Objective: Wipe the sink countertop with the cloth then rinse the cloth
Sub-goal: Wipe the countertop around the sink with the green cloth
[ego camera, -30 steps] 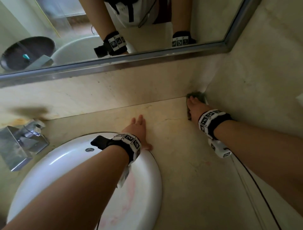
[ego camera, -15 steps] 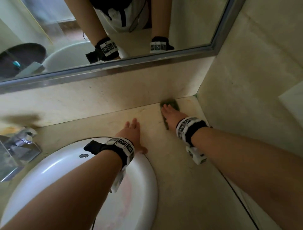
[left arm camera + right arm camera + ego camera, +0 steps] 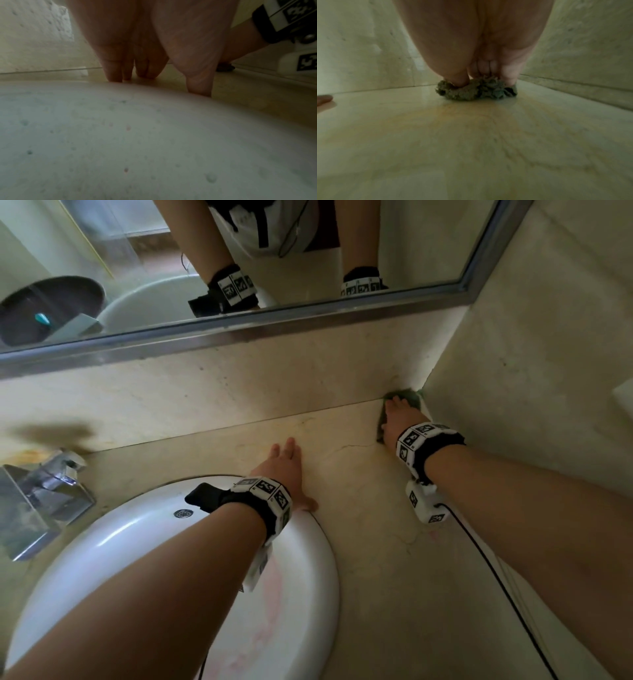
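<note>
Head view: left hand (image 3: 286,470) flat on the desk (image 3: 359,542), fingers straight and together, thumb against the rim of the white sink (image 3: 102,542), forearm stretched over the basin. Right hand (image 3: 399,417) reaching into the far right corner of the desk, fingers straight, pressing down on the green cloth (image 3: 412,398), arm extended along the right wall (image 3: 531,371). Faucet (image 3: 44,494) at the left edge, mirror (image 3: 239,251) above.

Left wrist view: left hand (image 3: 154,40) released, holding nothing, fingertips (image 3: 115,75) on the desk (image 3: 257,94) past the sink (image 3: 137,135) rim.

Right wrist view: right hand (image 3: 479,40) pinning the bunched cloth (image 3: 476,90) onto the desk (image 3: 471,142), fingertips (image 3: 458,79) sunk into it, near the corner.
</note>
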Tool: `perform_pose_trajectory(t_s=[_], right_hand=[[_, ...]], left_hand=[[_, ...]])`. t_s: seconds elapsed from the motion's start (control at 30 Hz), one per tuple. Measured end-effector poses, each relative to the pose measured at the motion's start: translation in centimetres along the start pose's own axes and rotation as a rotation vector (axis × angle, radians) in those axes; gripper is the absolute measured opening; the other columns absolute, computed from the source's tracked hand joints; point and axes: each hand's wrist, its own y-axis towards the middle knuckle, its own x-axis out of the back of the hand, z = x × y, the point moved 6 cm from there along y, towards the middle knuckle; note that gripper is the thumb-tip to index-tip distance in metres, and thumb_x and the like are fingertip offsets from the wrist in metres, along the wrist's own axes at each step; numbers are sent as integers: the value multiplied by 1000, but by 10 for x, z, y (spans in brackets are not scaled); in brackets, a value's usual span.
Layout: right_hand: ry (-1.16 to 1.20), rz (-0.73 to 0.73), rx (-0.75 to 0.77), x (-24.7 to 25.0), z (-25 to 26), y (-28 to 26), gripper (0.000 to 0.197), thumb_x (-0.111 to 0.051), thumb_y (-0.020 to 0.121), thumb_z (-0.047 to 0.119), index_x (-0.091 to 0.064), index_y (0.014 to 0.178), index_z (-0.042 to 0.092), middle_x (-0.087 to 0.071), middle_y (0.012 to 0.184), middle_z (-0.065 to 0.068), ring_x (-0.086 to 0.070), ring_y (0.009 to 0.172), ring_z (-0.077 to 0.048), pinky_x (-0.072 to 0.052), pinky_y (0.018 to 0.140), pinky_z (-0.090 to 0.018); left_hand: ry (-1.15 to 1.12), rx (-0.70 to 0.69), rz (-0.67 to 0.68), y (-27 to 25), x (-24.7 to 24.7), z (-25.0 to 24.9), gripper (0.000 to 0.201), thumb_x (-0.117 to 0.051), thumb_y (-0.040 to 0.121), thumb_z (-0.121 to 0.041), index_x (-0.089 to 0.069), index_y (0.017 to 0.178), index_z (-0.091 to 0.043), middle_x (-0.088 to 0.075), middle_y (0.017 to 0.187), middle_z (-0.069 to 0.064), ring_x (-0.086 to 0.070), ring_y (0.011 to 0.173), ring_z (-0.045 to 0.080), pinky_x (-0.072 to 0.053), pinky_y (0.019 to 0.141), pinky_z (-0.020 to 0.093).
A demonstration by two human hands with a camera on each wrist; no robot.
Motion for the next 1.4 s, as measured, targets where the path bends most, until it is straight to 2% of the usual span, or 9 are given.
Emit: perform_pose_trajectory(t_s=[0.17, 0.3, 0.47, 0.6, 0.83, 0.97, 1.07, 1.3, 1.4], right_hand=[[-4, -90, -93, 5, -9, -15, 59, -46, 99, 24, -23, 146, -3, -27, 153, -19, -30, 139, -32, -26, 112, -36], [-55, -65, -44, -11, 2, -38, 56, -43, 100, 29, -28, 145, 0, -36, 148, -16, -42, 130, -30, -36, 104, -34], [15, -199, -18, 5, -12, -52, 39, -49, 97, 27, -56, 133, 14, -55, 136, -10, -51, 124, -29, -39, 105, -35], [-29, -145, -1, -5, -19, -55, 55, -66, 87, 36, -52, 135, 13, -50, 137, -10, -48, 125, -29, -41, 106, -39], [-66, -171, -2, -1, -14, -56, 35, -61, 88, 36, -60, 113, 11, -60, 114, -9, -58, 104, -28, -48, 86, -35], [101, -380, -59, 46, -19, -53, 37, -63, 83, 34, -54, 106, 6, -58, 107, -14, -60, 94, -33, -53, 77, -38], [181, -512, -100, 65, -24, -54, 32, -61, 86, 26, -49, 106, 4, -57, 107, -18, -59, 92, -38, -48, 70, -37], [152, -470, -145, 39, -17, -51, 35, -59, 86, 8, -45, 117, 2, -51, 117, -18, -58, 97, -39, -48, 74, -41], [17, -295, -87, 11, -7, -50, 34, -50, 92, 12, -43, 124, 3, -50, 122, -19, -59, 99, -38, -49, 77, -41]], left_hand=[[12, -6, 6, 2, -1, 0, 126, -73, 70, -60, 8, 153, -12, 17, 161, -1, 5, 149, 26, -24, 118, 43], [27, 3, 17, 1, 1, -1, 127, -74, 70, -60, 8, 153, -10, 15, 161, 0, 4, 149, 28, -27, 117, 44], [27, 5, 22, -1, 3, -2, 126, -73, 69, -61, 7, 153, -11, 15, 161, 0, 4, 149, 28, -27, 116, 45], [27, 6, 20, -1, 2, -1, 126, -73, 69, -61, 7, 153, -11, 15, 161, 0, 4, 149, 28, -25, 117, 45], [22, 8, 16, 1, 0, -1, 126, -73, 70, -60, 8, 153, -11, 15, 161, 1, 4, 149, 27, -24, 118, 45], [25, 10, 11, 1, 0, -1, 127, -74, 69, -60, 8, 153, -11, 16, 161, 1, 4, 149, 27, -25, 117, 45], [16, 10, 13, 1, -1, 0, 127, -74, 69, -60, 8, 153, -12, 16, 161, 0, 4, 149, 27, -26, 117, 45], [6, 6, 10, 0, 0, 0, 127, -74, 70, -59, 9, 153, -11, 16, 161, 0, 5, 149, 27, -25, 117, 45], [12, 4, 13, 0, 0, -1, 126, -74, 70, -59, 8, 153, -11, 17, 161, -1, 5, 149, 26, -25, 117, 45]])
